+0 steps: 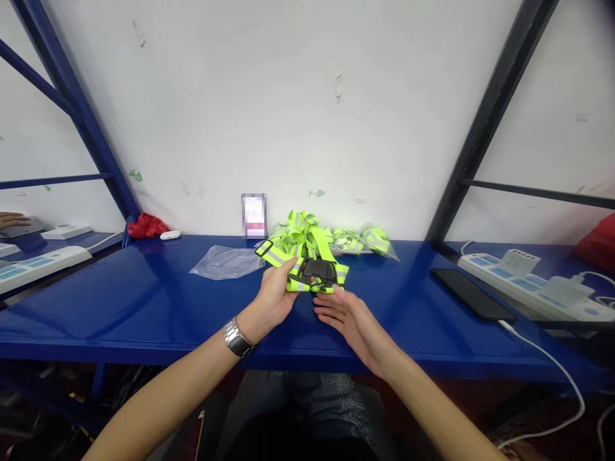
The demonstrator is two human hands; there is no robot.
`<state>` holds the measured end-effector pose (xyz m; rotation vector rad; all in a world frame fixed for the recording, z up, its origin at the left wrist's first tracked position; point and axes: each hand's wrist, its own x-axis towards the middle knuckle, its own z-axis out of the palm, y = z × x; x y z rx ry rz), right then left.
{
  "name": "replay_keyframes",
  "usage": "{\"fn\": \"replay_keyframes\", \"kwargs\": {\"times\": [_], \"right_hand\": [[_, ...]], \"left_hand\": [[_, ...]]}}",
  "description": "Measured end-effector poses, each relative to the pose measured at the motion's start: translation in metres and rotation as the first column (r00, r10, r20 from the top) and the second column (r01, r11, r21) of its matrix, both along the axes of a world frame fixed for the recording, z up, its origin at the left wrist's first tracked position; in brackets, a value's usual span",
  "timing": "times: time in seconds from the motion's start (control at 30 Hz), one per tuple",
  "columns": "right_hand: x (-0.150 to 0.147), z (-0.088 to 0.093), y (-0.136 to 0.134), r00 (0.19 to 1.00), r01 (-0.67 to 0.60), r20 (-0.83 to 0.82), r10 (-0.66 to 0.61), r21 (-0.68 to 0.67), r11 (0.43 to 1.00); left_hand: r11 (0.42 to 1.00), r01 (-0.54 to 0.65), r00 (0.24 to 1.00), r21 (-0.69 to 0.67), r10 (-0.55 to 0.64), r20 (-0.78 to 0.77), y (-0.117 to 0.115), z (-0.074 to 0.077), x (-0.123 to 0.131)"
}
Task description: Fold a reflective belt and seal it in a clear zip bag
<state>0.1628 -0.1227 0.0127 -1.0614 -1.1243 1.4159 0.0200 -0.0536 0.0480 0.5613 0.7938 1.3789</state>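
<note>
Left hand (275, 293) pinches the neon-yellow reflective belt (341, 274) beside its black buckle (319, 271), frame centre, thumb on top; forearm angles up from lower left. Right hand (353, 318) loosely open, fingers extended leftward just below the belt's edge; contact unclear.

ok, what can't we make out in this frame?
All in the head view:
- Left hand: some fingers hidden behind the neon-yellow reflective webbing strap and its black plastic buckle.
- Strap: full path hidden by its own tangled loops.
- Upright rectangular phone with lit screen: text blurred by pixelation.
- Another person's bare hand: cut off by the left edge.
- Crumpled red item: cut off by the right edge.
</note>
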Motion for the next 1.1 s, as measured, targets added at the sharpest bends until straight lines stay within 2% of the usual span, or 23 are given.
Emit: {"fn": "replay_keyframes", "kwargs": {"times": [0.07, 0.1, 0.13, 0.2, 0.27, 0.33, 0.43, 0.53, 0.63, 0.77, 0.87, 1.0, 1.1], "right_hand": [[-0.01, 0.004, 0.005, 0.958, -0.095, -0.275, 0.082, -0.036, 0.995], [-0.015, 0.006, 0.007, 0.931, -0.138, -0.342, 0.127, -0.008, 0.99], [-0.021, 0.008, 0.009, 0.92, -0.157, -0.358, 0.157, 0.031, 0.987], [-0.033, 0.009, 0.012, 0.944, -0.111, -0.298, 0.139, 0.108, 0.988], [-0.04, 0.009, 0.019, 0.969, 0.013, -0.244, 0.026, 0.154, 0.988], [-0.042, 0.008, 0.03, 0.941, 0.185, -0.311, -0.132, 0.147, 0.972], [-0.034, 0.009, 0.048, 0.777, 0.388, -0.538, -0.326, 0.002, 0.921], [-0.027, 0.017, 0.057, 0.606, 0.398, -0.702, -0.374, -0.14, 0.907], [-0.026, 0.025, 0.056, 0.537, 0.378, -0.756, -0.374, -0.18, 0.908], [-0.027, 0.027, 0.052, 0.453, 0.473, -0.702, -0.55, -0.333, 0.816], [-0.021, 0.02, 0.052, 0.471, 0.464, -0.639, -0.608, -0.407, 0.787], [-0.01, 0.013, 0.051, 0.52, 0.493, -0.567, -0.639, -0.411, 0.766], [-0.008, 0.011, 0.048, 0.567, 0.472, -0.55, -0.613, -0.393, 0.789]], "left_hand": [[1.0, 0.007, 0.999, -0.018, -0.007, 0.045, -0.004, 0.003, 0.002], [0.999, 0.02, 0.998, -0.028, -0.018, 0.066, -0.006, 0.004, 0.003], [0.999, 0.033, 0.996, -0.037, -0.029, 0.087, -0.008, 0.005, 0.005], [0.998, 0.046, 0.991, -0.038, -0.041, 0.125, -0.01, 0.006, 0.008], [0.999, 0.047, 0.987, -0.019, -0.044, 0.156, -0.012, 0.006, 0.01], [0.999, 0.046, 0.984, -0.004, -0.045, 0.172, -0.012, 0.003, 0.01], [1.0, 0.003, 0.981, 0.006, -0.004, 0.192, -0.011, -0.002, 0.008], [0.998, -0.059, 0.979, -0.001, 0.058, 0.194, -0.01, -0.006, 0.005], [0.997, -0.079, 0.98, -0.024, 0.082, 0.183, -0.009, -0.005, 0.003], [0.995, -0.049, 0.983, -0.085, 0.063, 0.174, -0.006, 0.0, 0.0], [0.995, -0.044, 0.991, -0.086, 0.054, 0.119, -0.001, 0.0, -0.005], [0.995, -0.064, 0.996, -0.073, 0.058, -0.075, 0.008, -0.008, -0.013], [0.99, -0.142, 0.969, -0.002, 0.139, -0.206, 0.012, -0.015, -0.014]]}}
